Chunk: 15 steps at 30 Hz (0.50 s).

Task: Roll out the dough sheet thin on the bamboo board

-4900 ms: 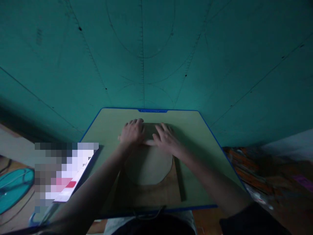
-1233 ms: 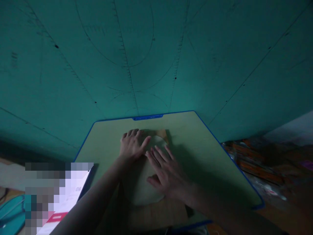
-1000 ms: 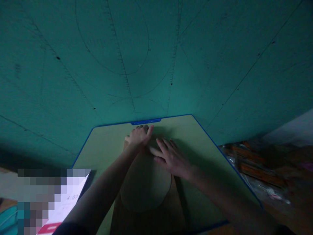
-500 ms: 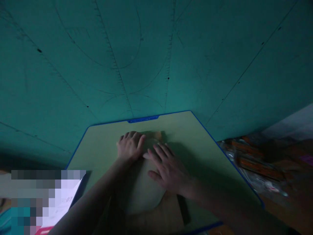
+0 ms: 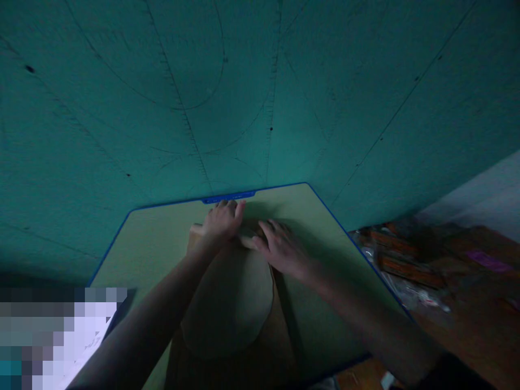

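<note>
A flat, pale, rounded sheet of dough (image 5: 231,303) lies on a wooden board (image 5: 227,374). A thin pale rod, like a rolling pin (image 5: 246,241), crosses the dough's far end; part of it shows between my hands and one tip sticks out on the left. My left hand (image 5: 223,221) rests over the rod, fingers stretched forward and thumb apart. To its right, my right hand (image 5: 280,244) is also on the rod, palm down with its fingers extended and thumb out. Dim light and the hands hide much of the rod.
Under the board is a pale green, blue-edged mat or larger board (image 5: 325,260) with a blue handle (image 5: 228,197). A green surface (image 5: 244,108) with drawn lines rises behind. Plastic-wrapped orange packages (image 5: 410,268) are at right; a blurred-out area with a white sheet (image 5: 91,336) is at lower left.
Both hands and the rod have moved toward the far end of the board. More of the dough sheet and the wooden board shows. The view has shifted slightly right.
</note>
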Available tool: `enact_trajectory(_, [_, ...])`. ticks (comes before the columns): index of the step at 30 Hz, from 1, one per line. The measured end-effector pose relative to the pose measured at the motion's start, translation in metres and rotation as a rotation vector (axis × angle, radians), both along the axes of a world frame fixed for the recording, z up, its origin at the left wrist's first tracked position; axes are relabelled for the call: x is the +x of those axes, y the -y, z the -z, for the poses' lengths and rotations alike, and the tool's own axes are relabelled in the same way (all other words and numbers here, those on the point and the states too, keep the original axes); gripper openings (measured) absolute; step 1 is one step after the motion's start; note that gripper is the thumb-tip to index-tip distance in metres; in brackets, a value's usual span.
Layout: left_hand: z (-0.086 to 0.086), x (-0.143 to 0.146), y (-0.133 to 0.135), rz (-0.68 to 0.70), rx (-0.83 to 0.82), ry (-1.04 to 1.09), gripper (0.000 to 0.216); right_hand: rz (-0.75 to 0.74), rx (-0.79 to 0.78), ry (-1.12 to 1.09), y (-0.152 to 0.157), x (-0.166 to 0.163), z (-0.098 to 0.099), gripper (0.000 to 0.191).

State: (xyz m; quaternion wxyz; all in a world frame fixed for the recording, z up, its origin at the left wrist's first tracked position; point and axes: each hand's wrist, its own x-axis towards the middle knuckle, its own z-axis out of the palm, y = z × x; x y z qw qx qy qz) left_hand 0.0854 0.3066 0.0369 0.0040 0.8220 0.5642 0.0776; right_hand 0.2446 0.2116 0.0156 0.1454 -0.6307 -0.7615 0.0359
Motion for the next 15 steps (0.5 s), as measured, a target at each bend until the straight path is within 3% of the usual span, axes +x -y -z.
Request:
enact_trajectory(3, [0.004,-0.015,0.022,-0.028,-0.015,-0.022,0.052,-0.111,0.027,-0.028,0.023,-0.008,0.004,0.052])
enact_trajectory(6, [0.008,-0.017,0.025,-0.049,-0.012,-0.025,0.053,-0.14,0.047,-0.014,0.026,-0.007,0.004,0.056])
enact_trajectory(15, [0.006,0.023,-0.04,-0.066,0.017,0.017,0.058,0.094,-0.046,0.06,-0.051,0.014,-0.008,0.046])
